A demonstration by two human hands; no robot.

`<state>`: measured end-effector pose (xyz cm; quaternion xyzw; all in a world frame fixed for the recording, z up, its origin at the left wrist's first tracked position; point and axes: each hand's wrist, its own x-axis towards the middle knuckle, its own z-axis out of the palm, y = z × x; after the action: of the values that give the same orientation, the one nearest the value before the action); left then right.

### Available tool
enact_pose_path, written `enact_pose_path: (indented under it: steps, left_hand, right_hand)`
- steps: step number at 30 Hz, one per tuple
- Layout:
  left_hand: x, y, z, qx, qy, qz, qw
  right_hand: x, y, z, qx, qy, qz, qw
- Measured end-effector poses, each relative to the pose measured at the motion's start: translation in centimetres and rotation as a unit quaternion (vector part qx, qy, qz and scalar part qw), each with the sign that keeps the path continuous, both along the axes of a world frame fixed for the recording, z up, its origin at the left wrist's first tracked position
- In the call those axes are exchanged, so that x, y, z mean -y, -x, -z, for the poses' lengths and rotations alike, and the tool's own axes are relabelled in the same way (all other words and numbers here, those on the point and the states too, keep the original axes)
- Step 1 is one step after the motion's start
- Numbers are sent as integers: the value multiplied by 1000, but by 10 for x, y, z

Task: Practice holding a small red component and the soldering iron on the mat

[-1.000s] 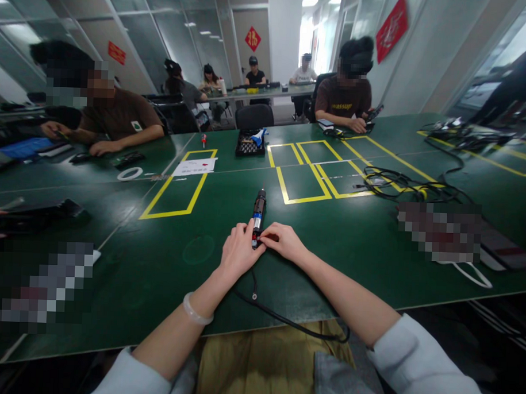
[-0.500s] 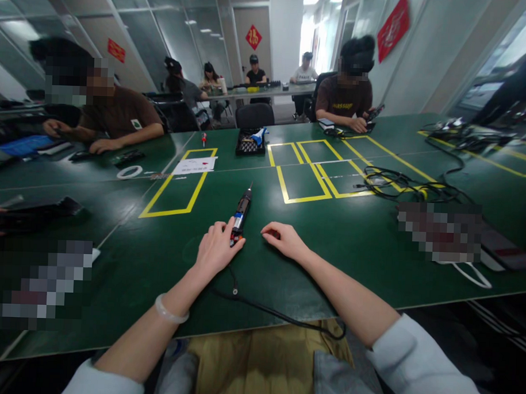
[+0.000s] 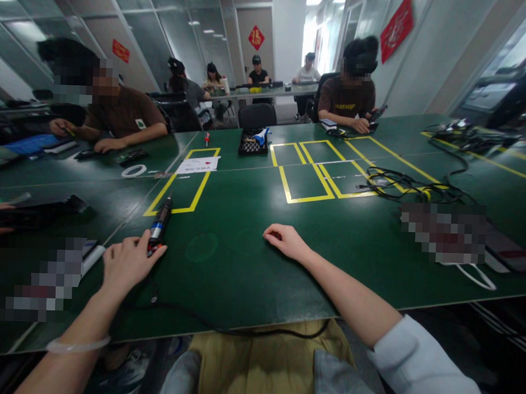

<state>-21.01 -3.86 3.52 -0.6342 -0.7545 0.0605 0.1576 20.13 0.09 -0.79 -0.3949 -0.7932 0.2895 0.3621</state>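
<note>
My left hand (image 3: pixel 127 260) grips the rear end of a black electric screwdriver (image 3: pixel 160 221) with a blue band. The tool lies low over the green table, its thin bit pointing away from me, near the front edge of a yellow taped rectangle. From its rear a black cable (image 3: pixel 224 329) runs along the table edge towards my lap. My right hand (image 3: pixel 286 241) rests on the table to the right, fingers curled in and apart from the tool. Nothing shows in it.
Yellow tape outlines (image 3: pixel 308 200) mark the green table (image 3: pixel 228 219). A paper label (image 3: pixel 198 165), white tape roll (image 3: pixel 133 171), red-handled screwdriver (image 3: pixel 207 139) and black tray (image 3: pixel 253 144) lie further back. Tangled black cables (image 3: pixel 388 181) lie right. Co-workers sit around the table.
My left hand has moved to the left with the electric screwdriver, and its cable has been pulled along. My right hand has stayed in place.
</note>
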Motion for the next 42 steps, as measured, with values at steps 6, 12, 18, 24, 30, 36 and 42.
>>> enact_pose_path:
  steps: [6, 12, 18, 24, 30, 36, 42]
  left_hand:
    - [8, 32, -4, -10, 5, -69, 998]
    - [20, 20, -11, 0, -58, -21, 998]
    - [18, -14, -32, 22, -75, -34, 996]
    - [-3, -106, -34, 313, -22, 126, 941]
    - [-29, -198, -13, 541, 123, 269, 788]
    - [-37, -225, 15, 673, 189, 274, 661]
    - [-39, -218, 28, 712, 183, 221, 641]
  right_hand:
    - [0, 0, -1, 7, 3, -6, 1000]
    - [1, 0, -2, 12, 10, -4, 1000]
    - [1, 1, -1, 13, 9, -2, 1000]
    - [0, 0, 0, -4, 19, -14, 1000]
    - [1, 1, 1, -77, 96, -67, 990]
    - [2, 3, -2, -93, 86, -86, 988]
    - [0, 2, 1, -77, 65, -43, 994]
